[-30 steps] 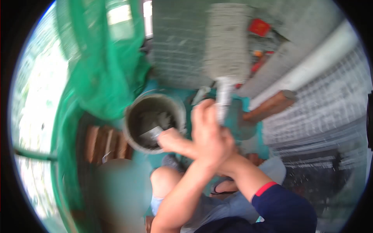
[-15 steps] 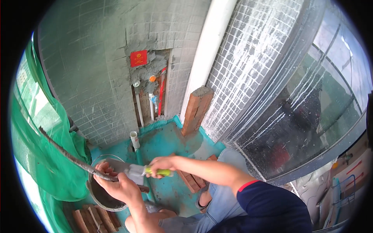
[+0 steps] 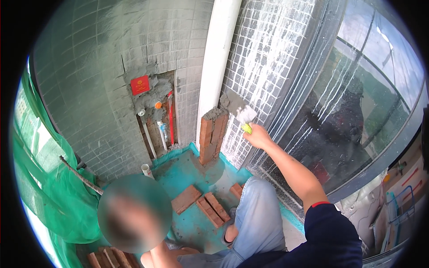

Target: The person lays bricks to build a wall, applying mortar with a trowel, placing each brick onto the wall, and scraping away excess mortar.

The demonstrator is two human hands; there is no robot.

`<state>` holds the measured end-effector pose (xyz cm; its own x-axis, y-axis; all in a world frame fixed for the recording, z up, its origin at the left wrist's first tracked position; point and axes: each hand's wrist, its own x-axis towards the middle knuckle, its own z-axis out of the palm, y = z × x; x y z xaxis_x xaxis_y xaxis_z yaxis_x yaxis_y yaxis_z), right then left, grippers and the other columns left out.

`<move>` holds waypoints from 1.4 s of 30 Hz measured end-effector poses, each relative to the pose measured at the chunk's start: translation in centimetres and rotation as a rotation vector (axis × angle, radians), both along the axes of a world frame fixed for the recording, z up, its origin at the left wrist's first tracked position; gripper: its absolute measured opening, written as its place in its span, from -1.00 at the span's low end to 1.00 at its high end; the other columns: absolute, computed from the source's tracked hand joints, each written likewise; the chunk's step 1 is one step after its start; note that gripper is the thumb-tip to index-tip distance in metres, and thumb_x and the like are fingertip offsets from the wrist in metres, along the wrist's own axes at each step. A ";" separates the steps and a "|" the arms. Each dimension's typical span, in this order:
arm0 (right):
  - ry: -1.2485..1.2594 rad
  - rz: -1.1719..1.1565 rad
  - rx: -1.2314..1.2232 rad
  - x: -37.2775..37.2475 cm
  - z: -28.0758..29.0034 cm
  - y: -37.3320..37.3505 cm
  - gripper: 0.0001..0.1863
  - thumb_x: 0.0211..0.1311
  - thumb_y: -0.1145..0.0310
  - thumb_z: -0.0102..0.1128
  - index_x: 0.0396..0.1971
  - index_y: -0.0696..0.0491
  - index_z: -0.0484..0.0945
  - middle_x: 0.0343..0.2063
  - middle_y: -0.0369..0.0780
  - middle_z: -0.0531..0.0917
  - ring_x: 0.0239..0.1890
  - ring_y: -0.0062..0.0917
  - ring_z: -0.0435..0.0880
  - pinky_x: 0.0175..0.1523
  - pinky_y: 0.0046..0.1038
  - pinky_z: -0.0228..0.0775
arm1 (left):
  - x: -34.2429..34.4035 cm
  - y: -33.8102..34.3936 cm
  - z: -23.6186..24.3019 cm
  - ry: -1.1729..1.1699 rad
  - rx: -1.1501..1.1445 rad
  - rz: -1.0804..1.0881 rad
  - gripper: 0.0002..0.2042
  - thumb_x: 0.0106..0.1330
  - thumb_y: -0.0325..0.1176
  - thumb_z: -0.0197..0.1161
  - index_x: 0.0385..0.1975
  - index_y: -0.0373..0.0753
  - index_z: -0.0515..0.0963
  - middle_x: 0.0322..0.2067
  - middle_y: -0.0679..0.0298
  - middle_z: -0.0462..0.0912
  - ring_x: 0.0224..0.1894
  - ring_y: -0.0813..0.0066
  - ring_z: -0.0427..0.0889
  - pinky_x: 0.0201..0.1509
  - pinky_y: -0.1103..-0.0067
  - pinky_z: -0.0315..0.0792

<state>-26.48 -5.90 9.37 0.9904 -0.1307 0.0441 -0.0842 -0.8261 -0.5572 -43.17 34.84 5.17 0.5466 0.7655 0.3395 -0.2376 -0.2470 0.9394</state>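
Observation:
My right hand (image 3: pixel 257 136) is closed round the yellow-green handle of a trowel (image 3: pixel 246 115). The blade, with pale glare on it, is at the tiled wall just right of a short brick column (image 3: pixel 212 139). Grey mortar (image 3: pixel 217 112) caps that column, and a smear of mortar (image 3: pixel 233 102) spreads over the tiles beside the blade. My left hand (image 3: pixel 134 219) is down at the lower left inside a round blurred patch, so its fingers and whatever they touch are hidden. A rough stick (image 3: pixel 81 175) runs into that patch from the left.
Loose bricks (image 3: pixel 210 210) lie on the teal floor before my legs; more bricks (image 3: pixel 111 258) are stacked at lower left. A white pipe (image 3: pixel 218 53) rises behind the column. Exposed pipes (image 3: pixel 171 118) sit in a wall recess. Green netting (image 3: pixel 67 201) hangs left, a glass window (image 3: pixel 348 102) stands right.
My right hand with the trowel has gone from the bucket beside my left hand up and right to the wall by the brick column. The view has shifted; the bucket is now blurred out.

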 end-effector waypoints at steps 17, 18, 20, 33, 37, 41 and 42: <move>-0.137 -0.247 -0.515 6.9 -6.7 -2.6 -0.64 0.13 0.46 0.08 -0.04 0.18 0.50 -0.05 0.02 0.56 -0.12 -0.10 0.66 0.01 -0.18 0.51 | 2.1 -1.4 -0.8 0.034 0.234 0.065 -0.57 -0.05 -0.72 -0.10 -0.10 -0.32 0.41 -0.29 0.33 0.37 -0.27 0.55 0.33 -0.08 0.68 0.30; -0.133 -0.221 -0.509 6.4 -6.7 -0.8 -0.64 0.13 0.46 0.08 -0.04 0.18 0.50 -0.05 0.02 0.56 -0.12 -0.10 0.66 0.01 -0.18 0.51 | 1.8 -0.1 -1.0 0.002 0.138 0.039 -0.57 -0.06 -0.72 -0.09 -0.11 -0.31 0.42 -0.30 0.34 0.36 -0.28 0.56 0.33 -0.11 0.68 0.31; -0.322 -0.121 -0.397 4.6 -7.3 3.4 -0.65 0.11 0.46 0.13 -0.06 0.20 0.50 -0.10 0.05 0.57 -0.13 -0.06 0.64 -0.01 -0.17 0.49 | 0.6 2.2 -1.1 -0.059 -0.021 0.050 -0.57 -0.07 -0.69 -0.07 -0.13 -0.28 0.45 -0.34 0.36 0.34 -0.33 0.57 0.33 -0.18 0.69 0.31; 0.751 0.811 0.857 -5.8 -7.1 28.8 -0.62 0.24 0.17 0.26 -0.12 0.17 0.59 -0.41 -0.32 0.63 -0.36 -0.68 0.57 -0.27 -0.57 0.41 | 0.6 -1.9 0.2 -0.038 -0.030 -0.057 -0.61 -0.06 -0.69 0.04 -0.15 -0.30 0.48 -0.36 0.36 0.39 -0.34 0.61 0.36 -0.23 0.69 0.30; 0.380 0.930 0.691 -5.1 -4.7 25.8 -0.53 0.30 0.13 0.20 -0.02 0.23 0.52 -0.30 -0.27 0.65 -0.23 -0.60 0.58 -0.15 -0.51 0.44 | 1.6 -1.7 -0.5 -0.053 -0.150 -0.231 -0.65 0.05 -0.67 0.09 -0.11 -0.30 0.50 -0.34 0.39 0.40 -0.34 0.68 0.34 -0.25 0.74 0.26; 0.556 1.172 0.762 -10.3 -2.9 22.8 -0.60 0.34 0.23 0.16 0.00 0.22 0.50 -0.21 -0.20 0.64 -0.15 -0.53 0.58 -0.03 -0.45 0.43 | 2.0 -1.4 -3.5 -0.044 -0.053 -0.238 -0.71 0.16 -0.62 0.12 -0.10 -0.29 0.51 -0.34 0.40 0.40 -0.33 0.72 0.33 -0.26 0.77 0.24; 0.587 1.199 0.720 -11.4 -3.4 22.6 -0.64 0.34 0.27 0.15 -0.01 0.22 0.50 -0.17 -0.18 0.64 -0.12 -0.52 0.58 0.01 -0.43 0.42 | 1.7 -2.4 -3.0 -0.043 -0.037 -0.299 -0.72 0.20 -0.58 0.14 -0.07 -0.30 0.49 -0.29 0.37 0.43 -0.27 0.68 0.36 -0.19 0.72 0.27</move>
